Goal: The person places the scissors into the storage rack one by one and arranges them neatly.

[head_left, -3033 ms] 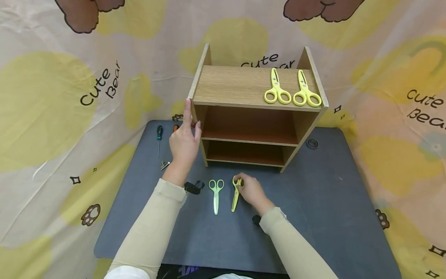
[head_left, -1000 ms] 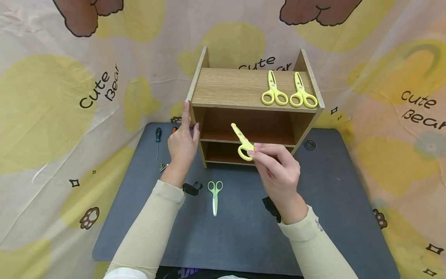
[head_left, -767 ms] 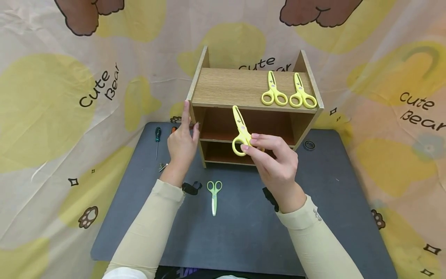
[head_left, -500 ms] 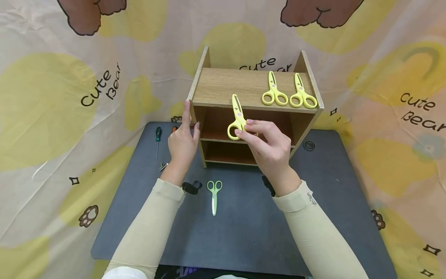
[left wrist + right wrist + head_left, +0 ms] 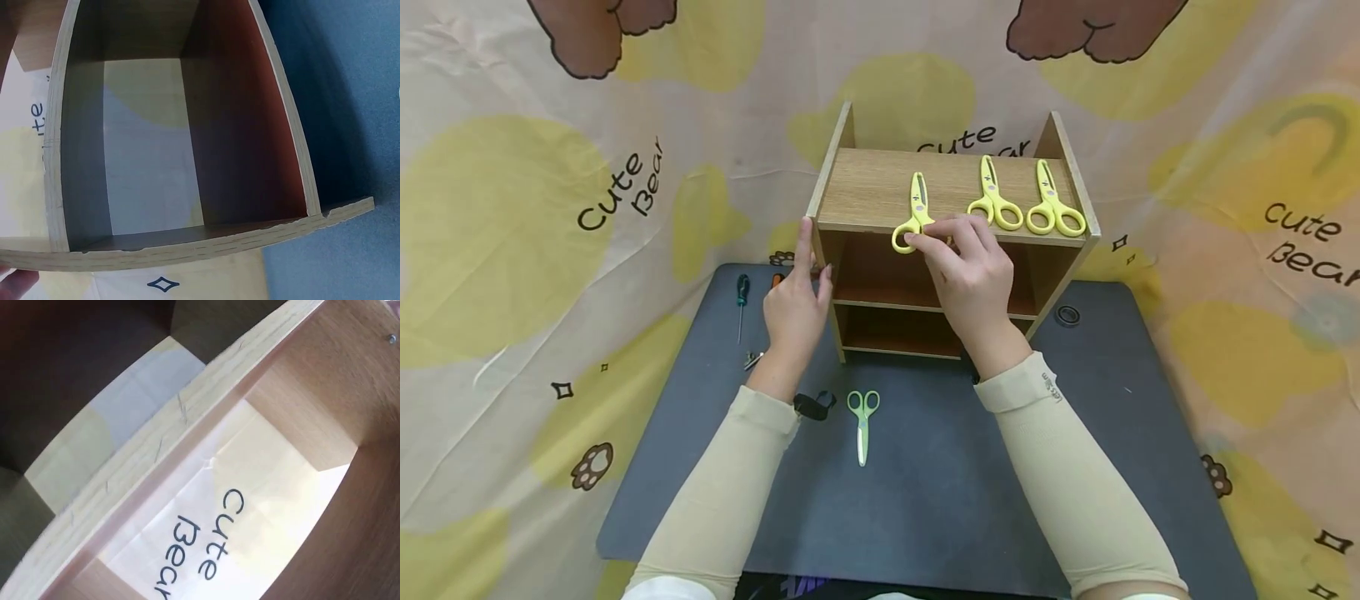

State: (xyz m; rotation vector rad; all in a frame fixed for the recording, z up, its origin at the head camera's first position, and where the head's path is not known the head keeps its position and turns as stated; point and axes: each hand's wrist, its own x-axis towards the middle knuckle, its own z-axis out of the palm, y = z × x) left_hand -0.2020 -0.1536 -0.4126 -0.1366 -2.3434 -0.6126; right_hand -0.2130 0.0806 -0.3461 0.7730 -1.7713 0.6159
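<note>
Head view: right hand (image 5: pixel 972 275) pinches yellow scissors (image 5: pixel 914 215) on shelf (image 5: pixel 865 187); backdrop (image 5: pixel 617 187) reads "Cute Bear".

My wooden shelf unit (image 5: pixel 880 187) stands at the back of the mat (image 5: pixel 1075 433). On its top, three scissors lie in a row: the one I pinch (image 5: pixel 914 218) leftmost, two more (image 5: pixel 995 200) (image 5: pixel 1056 204) to its right. Before the unit lies another pair of scissors (image 5: pixel 862 421); left of the unit, a screwdriver (image 5: pixel 742 302); right of it, a ring (image 5: pixel 1067 314).
</note>
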